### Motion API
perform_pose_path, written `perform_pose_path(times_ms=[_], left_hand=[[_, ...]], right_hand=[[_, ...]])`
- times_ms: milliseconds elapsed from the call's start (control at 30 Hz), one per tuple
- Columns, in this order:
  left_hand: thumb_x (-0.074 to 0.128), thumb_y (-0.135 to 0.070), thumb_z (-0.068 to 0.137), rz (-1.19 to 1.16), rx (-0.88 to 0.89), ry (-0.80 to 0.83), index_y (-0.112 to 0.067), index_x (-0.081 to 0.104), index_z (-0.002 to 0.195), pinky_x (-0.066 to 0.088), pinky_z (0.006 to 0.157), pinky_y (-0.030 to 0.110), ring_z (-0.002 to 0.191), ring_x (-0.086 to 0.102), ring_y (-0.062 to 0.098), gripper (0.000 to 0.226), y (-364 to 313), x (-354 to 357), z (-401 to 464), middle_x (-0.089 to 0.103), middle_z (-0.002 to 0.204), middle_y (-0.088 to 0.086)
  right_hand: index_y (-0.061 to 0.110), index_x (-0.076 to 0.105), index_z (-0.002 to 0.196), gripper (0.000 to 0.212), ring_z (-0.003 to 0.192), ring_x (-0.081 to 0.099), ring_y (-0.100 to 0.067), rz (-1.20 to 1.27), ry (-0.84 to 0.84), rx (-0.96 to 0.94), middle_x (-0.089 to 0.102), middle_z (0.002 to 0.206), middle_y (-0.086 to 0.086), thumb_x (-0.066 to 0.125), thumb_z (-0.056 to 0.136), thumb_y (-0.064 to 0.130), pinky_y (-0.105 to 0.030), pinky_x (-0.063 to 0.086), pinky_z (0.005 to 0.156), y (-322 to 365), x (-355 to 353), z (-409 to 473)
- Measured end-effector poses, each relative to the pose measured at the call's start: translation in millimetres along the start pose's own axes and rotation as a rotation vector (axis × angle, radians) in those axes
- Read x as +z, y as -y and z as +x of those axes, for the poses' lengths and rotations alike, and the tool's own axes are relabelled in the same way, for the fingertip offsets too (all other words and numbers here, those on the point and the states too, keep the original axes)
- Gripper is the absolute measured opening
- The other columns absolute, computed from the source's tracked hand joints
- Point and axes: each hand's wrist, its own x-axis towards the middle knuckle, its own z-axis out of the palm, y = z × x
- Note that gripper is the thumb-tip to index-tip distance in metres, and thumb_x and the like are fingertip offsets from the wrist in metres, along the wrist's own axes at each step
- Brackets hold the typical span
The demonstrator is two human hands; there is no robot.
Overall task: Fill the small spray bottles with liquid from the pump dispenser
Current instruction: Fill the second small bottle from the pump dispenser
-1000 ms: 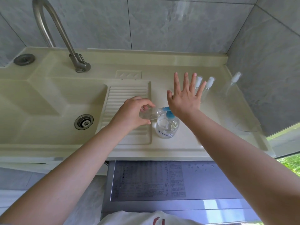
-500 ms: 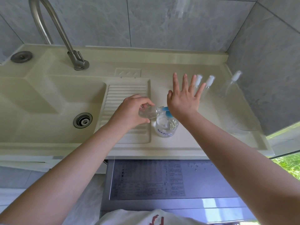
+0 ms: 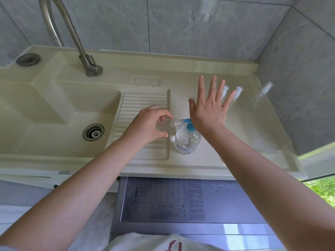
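- The small clear plastic spray bottle (image 3: 168, 125), capless, lies tilted nearly horizontal above the countertop's front half; its open neck meets the blue spout of the pump.
- The left hand (image 3: 146, 125) grips this bottle's base with curled fingers and thumb.
- The clear round pump dispenser with blue head (image 3: 187, 140) stands upright on the cream countertop (image 3: 199, 160), beside the ribbed drainboard (image 3: 139, 105).
- The right hand (image 3: 208, 110) presses its palm heel on the pump head, fingers straight and spread.
- Two capped spray bottles (image 3: 237, 92) stand toward the back right corner, partly hidden behind the fingers.
- A steel faucet (image 3: 79, 46) rises at the counter's back edge.
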Motion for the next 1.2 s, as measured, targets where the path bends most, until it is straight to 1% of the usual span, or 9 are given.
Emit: perform_pose_path(times_ms=[67, 267, 433, 533, 600, 700, 900, 1067, 1200], left_hand=[[0.095, -0.016, 0.053, -0.011, -0.003, -0.004, -0.03, 0.071, 0.107, 0.055, 0.084, 0.039, 0.086, 0.064, 0.012, 0.06, 0.5, -1.0, -0.7, 0.061, 0.096, -0.009], [0.094, -0.016, 0.054, -0.005, -0.001, 0.003, -0.032, 0.071, 0.105, 0.055, 0.083, 0.037, 0.085, 0.063, 0.01, 0.058, -1.9, -0.6, -2.5, 0.059, 0.094, -0.01], [0.094, -0.017, 0.055, 0.009, -0.003, -0.001, -0.031, 0.071, 0.107, 0.054, 0.084, 0.037, 0.085, 0.061, 0.009, 0.059, -1.0, -0.3, -3.6, 0.06, 0.096, -0.009], [0.094, -0.017, 0.055, 0.002, 0.005, -0.006, -0.03, 0.071, 0.108, 0.055, 0.085, 0.037, 0.086, 0.062, 0.01, 0.06, 0.3, -1.1, -3.2, 0.06, 0.097, -0.01], [0.094, -0.017, 0.054, 0.001, 0.011, -0.002, -0.031, 0.071, 0.107, 0.055, 0.085, 0.037, 0.086, 0.062, 0.011, 0.06, 0.8, -0.8, -2.4, 0.06, 0.096, -0.01], [0.094, -0.018, 0.054, 0.024, 0.005, 0.008, -0.031, 0.071, 0.108, 0.054, 0.084, 0.038, 0.086, 0.061, 0.011, 0.06, -0.4, 0.2, -1.9, 0.059, 0.096, -0.009], [0.094, -0.017, 0.055, 0.021, 0.011, -0.009, -0.032, 0.07, 0.107, 0.055, 0.084, 0.038, 0.086, 0.062, 0.009, 0.059, 0.6, -2.2, -2.9, 0.06, 0.096, -0.01], [0.094, -0.016, 0.055, 0.018, 0.005, -0.017, -0.03, 0.071, 0.107, 0.054, 0.085, 0.037, 0.085, 0.062, 0.011, 0.059, -1.3, -2.0, -3.5, 0.059, 0.095, -0.009], [0.093, -0.014, 0.055, 0.028, 0.004, -0.018, -0.03, 0.071, 0.107, 0.054, 0.085, 0.037, 0.085, 0.062, 0.012, 0.059, -1.4, 0.0, -4.8, 0.061, 0.096, -0.008]], right_hand=[[0.025, -0.008, 0.16, 0.072, 0.152, -0.012, -0.04, -0.017, -0.017, -0.003, -0.008, 0.167, -0.015, 0.032, 0.103, 0.046, -0.063, -0.017, 0.114, -0.2, -2.6, 1.9], [0.026, -0.005, 0.16, 0.07, 0.152, -0.012, -0.041, 0.034, 0.05, 0.009, -0.005, 0.167, -0.016, 0.032, 0.104, 0.043, -0.064, -0.014, 0.115, -0.4, 6.2, -2.4], [0.025, -0.005, 0.16, 0.073, 0.153, -0.009, -0.04, 0.018, -0.045, 0.013, -0.002, 0.167, -0.015, 0.033, 0.103, 0.048, -0.062, -0.015, 0.115, 0.9, 1.9, -2.3], [0.025, -0.005, 0.16, 0.072, 0.152, -0.01, -0.04, 0.005, -0.017, 0.016, -0.003, 0.167, -0.016, 0.034, 0.103, 0.046, -0.062, -0.017, 0.114, -0.9, 0.5, 0.7], [0.026, -0.002, 0.161, 0.069, 0.152, -0.01, -0.041, 0.022, -0.001, 0.002, -0.001, 0.167, -0.017, 0.033, 0.103, 0.042, -0.063, -0.015, 0.115, 0.2, 3.3, -1.2], [0.026, 0.002, 0.161, 0.067, 0.152, -0.007, -0.042, 0.005, -0.031, -0.039, 0.002, 0.167, -0.018, 0.033, 0.103, 0.039, -0.065, -0.009, 0.118, 0.6, 7.2, -4.1], [0.026, -0.002, 0.161, 0.069, 0.152, -0.01, -0.042, -0.075, -0.062, -0.066, -0.002, 0.167, -0.017, 0.03, 0.104, 0.047, -0.065, -0.011, 0.116, -1.6, -5.5, 1.6], [0.031, 0.004, 0.16, 0.063, 0.152, -0.012, -0.041, 0.015, 0.064, -0.007, 0.002, 0.168, -0.013, 0.022, 0.104, 0.051, -0.065, -0.009, 0.118, 1.7, 4.5, -3.0], [0.03, 0.004, 0.161, 0.062, 0.152, -0.01, -0.041, 0.011, 0.009, -0.007, 0.004, 0.168, -0.012, 0.023, 0.105, 0.051, -0.064, -0.01, 0.118, 0.3, 3.4, -3.6]])
